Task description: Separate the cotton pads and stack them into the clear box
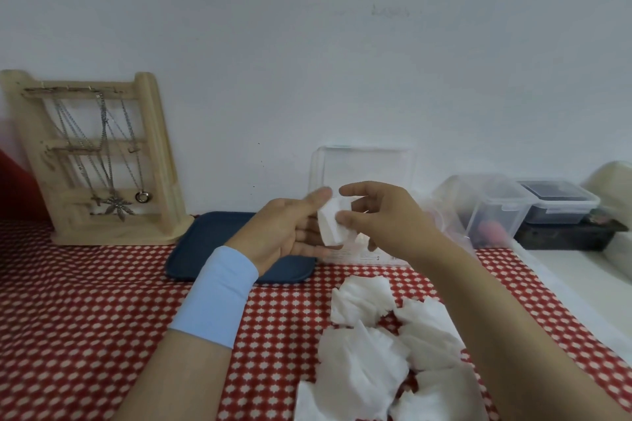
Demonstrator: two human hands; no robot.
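A small stack of white cotton pads (331,225) is held up between both hands in front of the clear box (362,164), which stands against the wall with its lid raised. My left hand (290,227), with a light blue wristband, cradles the stack from the left with its thumb on top. My right hand (379,215) pinches the stack's right edge between thumb and fingers. A loose pile of separated cotton pads (386,349) lies on the red patterned tablecloth below my right forearm.
A dark blue tray (205,246) lies left of the box. A wooden jewellery stand (99,161) with chains stands at the far left. Lidded plastic containers (496,208) and a dark box (567,232) sit at the right, beside a white surface (581,277).
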